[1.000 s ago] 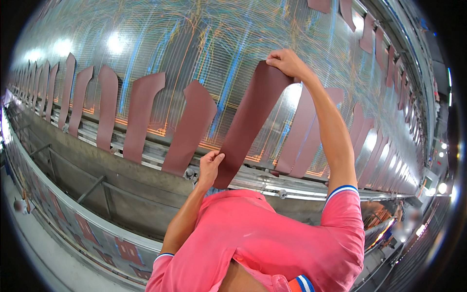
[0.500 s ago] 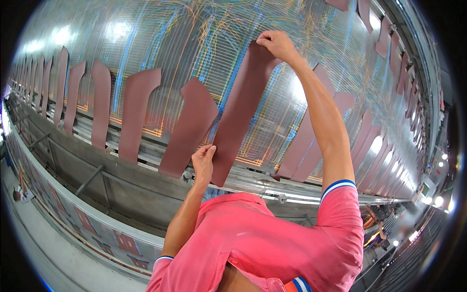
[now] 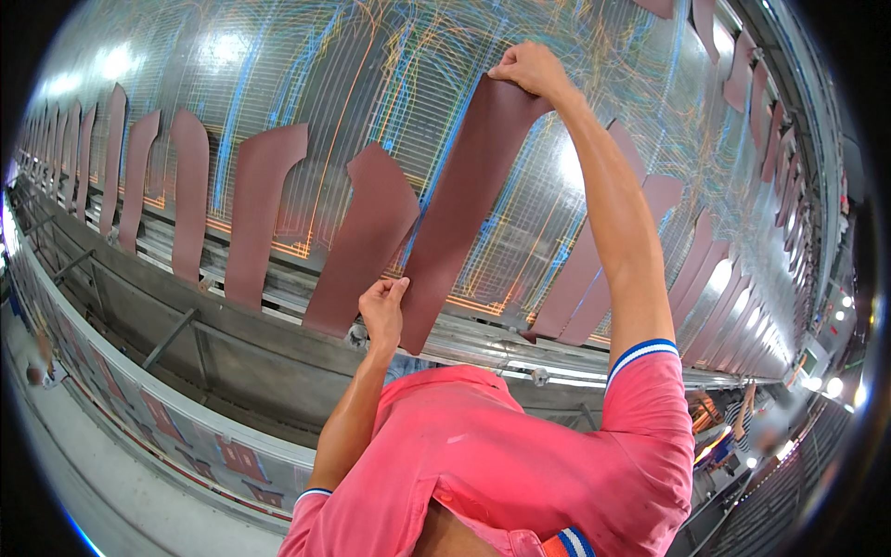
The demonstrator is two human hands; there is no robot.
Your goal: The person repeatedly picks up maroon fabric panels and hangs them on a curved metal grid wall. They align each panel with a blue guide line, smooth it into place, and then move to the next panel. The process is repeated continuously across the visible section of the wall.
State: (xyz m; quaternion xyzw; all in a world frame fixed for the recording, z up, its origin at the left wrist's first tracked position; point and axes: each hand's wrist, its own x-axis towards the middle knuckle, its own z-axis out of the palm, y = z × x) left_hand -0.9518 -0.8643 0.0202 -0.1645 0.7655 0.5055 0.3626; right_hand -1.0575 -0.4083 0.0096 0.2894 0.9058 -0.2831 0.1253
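Observation:
A long maroon cut panel [image 3: 464, 195], flat and flexible like fabric or thin leather, lies slanted across a metal table [image 3: 436, 56] marked with coloured lines. At its far end, my right hand [image 3: 536, 70] pinches the top edge between thumb and fingers. My left hand [image 3: 382, 314] is closed in a pinch on the panel's left edge, near the table's front. Just to the left, a second maroon panel [image 3: 367, 237] with an angled top rests close beside the held one.
More maroon panels line the front edge on the left [image 3: 264, 213] and right [image 3: 580, 278]. Others lie along the far right side [image 3: 740, 70]. A metal rail [image 3: 483, 348] and frame run below the table edge. Another person [image 3: 742, 427] stands at the lower right.
My right hand has risen slightly toward the far side with the panel's top edge, which looks straighter now. My left hand has shifted a little to the left.

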